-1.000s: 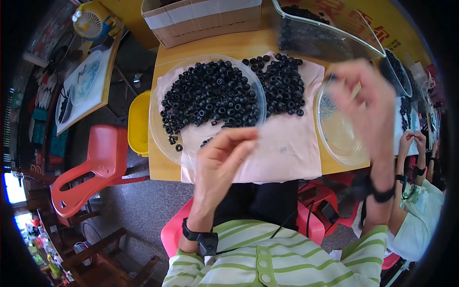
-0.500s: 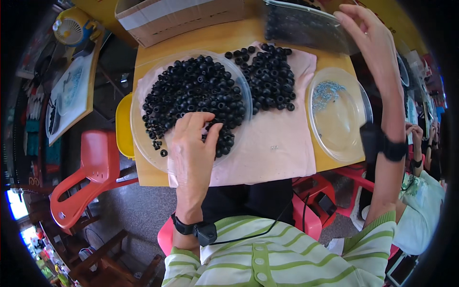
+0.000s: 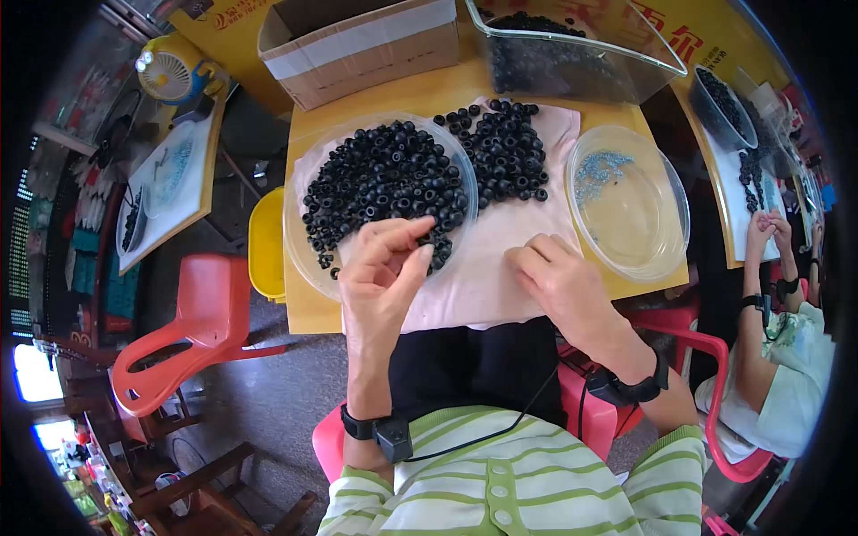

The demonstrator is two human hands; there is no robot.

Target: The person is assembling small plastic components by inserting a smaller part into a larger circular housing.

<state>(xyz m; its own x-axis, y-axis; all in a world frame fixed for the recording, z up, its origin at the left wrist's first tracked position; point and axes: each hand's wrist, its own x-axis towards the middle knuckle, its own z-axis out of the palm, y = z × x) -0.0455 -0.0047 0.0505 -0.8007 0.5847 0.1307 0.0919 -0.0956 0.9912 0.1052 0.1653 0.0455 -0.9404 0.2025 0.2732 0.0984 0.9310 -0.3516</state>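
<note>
My left hand (image 3: 384,268) hovers over the near edge of a round clear plastic lid or dish (image 3: 298,250) heaped with black round beads (image 3: 393,170). Its fingers are curled in toward the thumb; dark beads show behind the fingertips, so what it holds is unclear. My right hand (image 3: 567,290) is over a pale pink cloth (image 3: 487,259), fingertips drawn together and pointing down; anything between them is hidden. A second pile of black beads (image 3: 505,152) lies on the cloth beyond. To the right, a clear round dish (image 3: 635,228) holds small pale-blue beads (image 3: 601,171).
At the table's back stand a cardboard box (image 3: 366,54) and a clear bin (image 3: 581,67) containing black beads. A yellow tub (image 3: 266,246) and a red chair (image 3: 201,313) are left. Another person's hands (image 3: 764,228) work at a table on the right.
My right hand has left the clear bin at the back and come down to the cloth; the bin now sits further left. My left hand has drawn slightly back, its fingers more curled.
</note>
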